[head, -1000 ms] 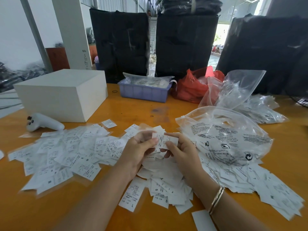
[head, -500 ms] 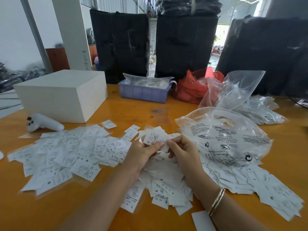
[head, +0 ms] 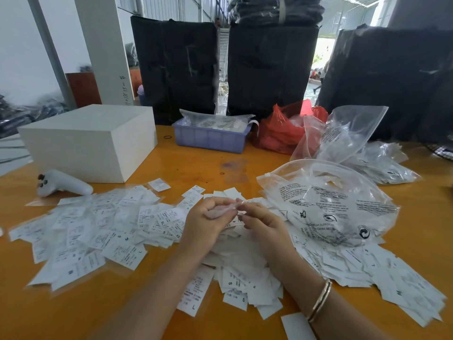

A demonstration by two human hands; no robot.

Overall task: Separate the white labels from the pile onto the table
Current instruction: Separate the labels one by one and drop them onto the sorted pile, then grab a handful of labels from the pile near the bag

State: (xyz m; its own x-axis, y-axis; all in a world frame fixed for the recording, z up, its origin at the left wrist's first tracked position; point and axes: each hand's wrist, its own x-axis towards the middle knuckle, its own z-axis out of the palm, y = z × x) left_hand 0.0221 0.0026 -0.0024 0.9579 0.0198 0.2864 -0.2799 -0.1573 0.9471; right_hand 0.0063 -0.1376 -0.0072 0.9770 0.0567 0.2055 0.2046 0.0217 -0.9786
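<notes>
Lying at the left of the frame, a controller (head: 64, 185) and a white box (head: 90, 141) sit on the desk (head: 196, 165) above a spread of labels (head: 93, 231). At centre, the left hand (head: 204, 223) curls round a blurred slip (head: 224, 209), while the right hand (head: 263, 223) pinches its other end. Both hover over the pile (head: 242, 273). Right of them a clear bag (head: 328, 204) lies on more labels.
</notes>
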